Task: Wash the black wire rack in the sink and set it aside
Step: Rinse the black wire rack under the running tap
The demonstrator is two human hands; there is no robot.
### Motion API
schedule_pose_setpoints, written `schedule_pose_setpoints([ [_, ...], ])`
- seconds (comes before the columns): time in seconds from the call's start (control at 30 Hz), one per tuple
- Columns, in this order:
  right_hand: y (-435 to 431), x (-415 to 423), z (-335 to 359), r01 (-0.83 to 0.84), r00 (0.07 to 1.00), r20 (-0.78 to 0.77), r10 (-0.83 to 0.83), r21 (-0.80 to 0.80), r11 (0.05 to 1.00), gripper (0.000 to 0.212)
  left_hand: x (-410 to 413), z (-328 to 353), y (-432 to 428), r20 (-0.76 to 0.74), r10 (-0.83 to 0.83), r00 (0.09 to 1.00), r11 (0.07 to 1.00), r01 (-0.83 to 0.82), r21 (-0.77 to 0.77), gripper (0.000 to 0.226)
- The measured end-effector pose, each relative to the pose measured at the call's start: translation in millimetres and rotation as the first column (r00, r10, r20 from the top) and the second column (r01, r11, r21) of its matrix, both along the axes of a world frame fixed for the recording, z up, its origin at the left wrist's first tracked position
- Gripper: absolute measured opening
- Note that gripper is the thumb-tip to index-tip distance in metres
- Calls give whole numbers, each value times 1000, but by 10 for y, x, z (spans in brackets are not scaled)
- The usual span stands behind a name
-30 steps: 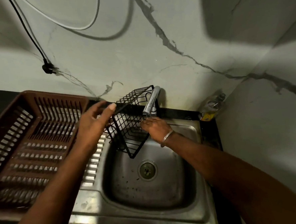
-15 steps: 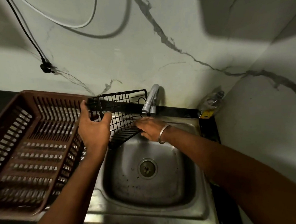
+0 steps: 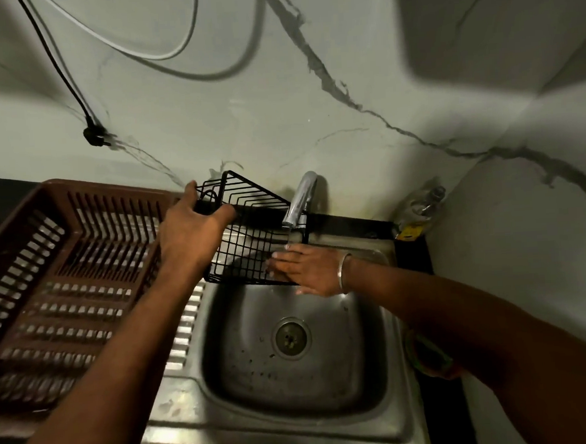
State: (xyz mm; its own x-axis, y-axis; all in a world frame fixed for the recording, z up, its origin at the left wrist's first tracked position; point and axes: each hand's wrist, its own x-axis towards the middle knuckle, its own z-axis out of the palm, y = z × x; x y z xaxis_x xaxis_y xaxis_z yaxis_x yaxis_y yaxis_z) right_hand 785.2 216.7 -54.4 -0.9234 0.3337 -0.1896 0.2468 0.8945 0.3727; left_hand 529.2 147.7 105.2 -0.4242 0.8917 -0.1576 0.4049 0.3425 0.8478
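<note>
The left hand [image 3: 191, 235] covers the upper left corner of the black wire rack [image 3: 249, 255]; its thumb lies across the front wires and its fingers curl behind the frame, so it has the rack in a firm grip, though the fingertips are hidden. The rack hangs tilted over the back edge of the sink [image 3: 297, 424], just below the tap [image 3: 300, 200], whose spout crosses in front of the rack's right end. The right hand [image 3: 308, 272] lies flat against the rack's lower right corner with its fingers straight, holding nothing; a metal bangle [image 3: 346, 273] sits on that wrist. Whether water runs from the spout is hard to tell; there is only a faint pale streak under it. Both forearms run out of the picture at the bottom. A blurred bottle-like thing [image 3: 421, 203] stands in the corner behind the sink, too dim to name. A brown slatted basket [image 3: 64, 270] fills the drainboard on the left, cut off by the edge. The drain [image 3: 290, 337] shows in the basin. A black cable [image 3: 59, 64] and a white cable [image 3: 157, 51] hang on the marbled wall
</note>
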Motion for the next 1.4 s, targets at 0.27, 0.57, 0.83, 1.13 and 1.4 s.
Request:
schedule_pose_setpoints([
  [0.27,86,-121,21,110,994,-32,-108,72,991,65,5,61,58,-101,-42,994,999,39,-33,107],
  [0.57,95,-100,41,213,977,8,-213,-8,977,84,-74,-90,-27,-106,-43,993,998,38,-52,102],
  [0.83,-48,-169,84,284,957,65,-284,15,959,83,-177,-50,116,65,-173,983,985,174,-14,112],
  [1.13,-120,-308,220,391,920,54,-388,-51,919,78,-240,-535,-178,692,-72,718,927,-208,312,104],
  [1.4,-223,-331,223,408,912,9,-410,-129,904,71,303,-936,-129,618,92,780,931,-289,225,143],
])
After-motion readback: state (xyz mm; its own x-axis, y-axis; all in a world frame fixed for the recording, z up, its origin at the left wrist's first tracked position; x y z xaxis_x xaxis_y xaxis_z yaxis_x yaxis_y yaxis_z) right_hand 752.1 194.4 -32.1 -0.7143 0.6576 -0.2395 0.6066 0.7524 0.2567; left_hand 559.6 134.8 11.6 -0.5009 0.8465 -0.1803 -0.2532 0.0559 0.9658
